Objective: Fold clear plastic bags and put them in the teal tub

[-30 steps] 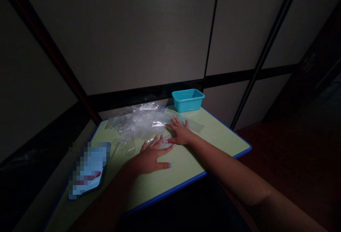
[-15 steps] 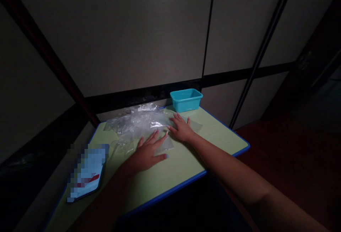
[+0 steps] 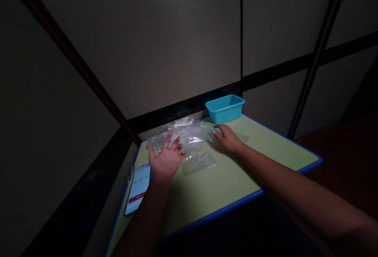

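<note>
Sorting clear plastic bags: left hand (image 3: 165,159) lies open, fingers spread on the crumpled pile (image 3: 183,134); right hand (image 3: 228,138) rests flat on its far edge, holding nothing. One flattened bag (image 3: 198,161) lies between them; next move likely needs a pinch.

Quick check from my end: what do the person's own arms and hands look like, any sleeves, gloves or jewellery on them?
Both forearms are bare as far as the view reaches, with no sleeves visible. The left hand and right hand wear no gloves. The left fingers carry dark nail polish; the right nails look paler. No rings, watch or bracelet can be made out, though the dim light leaves small details uncertain.
</note>
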The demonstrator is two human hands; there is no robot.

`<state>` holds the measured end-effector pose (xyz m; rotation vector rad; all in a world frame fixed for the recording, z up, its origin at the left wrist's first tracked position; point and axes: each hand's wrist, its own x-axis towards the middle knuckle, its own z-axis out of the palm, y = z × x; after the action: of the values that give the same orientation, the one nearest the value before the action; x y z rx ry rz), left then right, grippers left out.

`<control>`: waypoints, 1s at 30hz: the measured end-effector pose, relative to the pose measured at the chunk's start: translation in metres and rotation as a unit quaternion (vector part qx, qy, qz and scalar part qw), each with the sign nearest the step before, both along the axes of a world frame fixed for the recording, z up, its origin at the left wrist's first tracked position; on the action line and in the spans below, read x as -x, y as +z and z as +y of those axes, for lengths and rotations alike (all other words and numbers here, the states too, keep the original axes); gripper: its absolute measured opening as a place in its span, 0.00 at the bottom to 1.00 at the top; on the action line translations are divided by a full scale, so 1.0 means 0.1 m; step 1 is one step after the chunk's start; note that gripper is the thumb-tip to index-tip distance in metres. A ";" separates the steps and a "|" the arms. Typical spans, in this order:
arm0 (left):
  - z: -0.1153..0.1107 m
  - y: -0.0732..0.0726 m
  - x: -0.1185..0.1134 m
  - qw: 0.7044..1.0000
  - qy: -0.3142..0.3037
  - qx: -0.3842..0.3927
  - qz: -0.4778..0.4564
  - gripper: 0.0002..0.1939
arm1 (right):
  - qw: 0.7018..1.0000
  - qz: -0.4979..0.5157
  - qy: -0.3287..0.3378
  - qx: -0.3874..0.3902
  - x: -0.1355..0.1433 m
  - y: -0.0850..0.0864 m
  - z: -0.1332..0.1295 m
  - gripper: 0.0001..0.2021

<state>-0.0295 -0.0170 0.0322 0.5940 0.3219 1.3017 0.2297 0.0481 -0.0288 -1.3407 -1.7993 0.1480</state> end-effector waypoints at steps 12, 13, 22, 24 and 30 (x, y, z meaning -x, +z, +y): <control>-0.07 0.05 -0.10 0.995 -0.063 -0.035 0.066 0.42 | 1.000 0.005 0.009 0.013 0.01 0.04 -0.05 0.16; -0.08 0.05 -0.11 0.995 -0.069 -0.038 0.064 0.42 | 1.000 0.006 0.010 0.014 0.01 0.03 -0.05 0.15; -0.09 0.04 -0.13 0.993 -0.096 -0.029 0.060 0.35 | 0.999 -0.021 0.009 0.033 0.01 0.03 -0.04 0.14; -0.08 0.04 -0.14 0.993 -0.095 -0.023 0.067 0.33 | 0.999 -0.024 0.009 0.034 0.01 0.03 -0.05 0.14; -0.07 0.04 -0.16 0.994 -0.054 -0.022 0.094 0.27 | 0.999 -0.026 0.006 0.033 0.01 0.03 -0.05 0.14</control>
<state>-0.0135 -0.0239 0.0365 0.7637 0.4099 1.1540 0.2286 0.0427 -0.0262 -1.3922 -1.8616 0.1821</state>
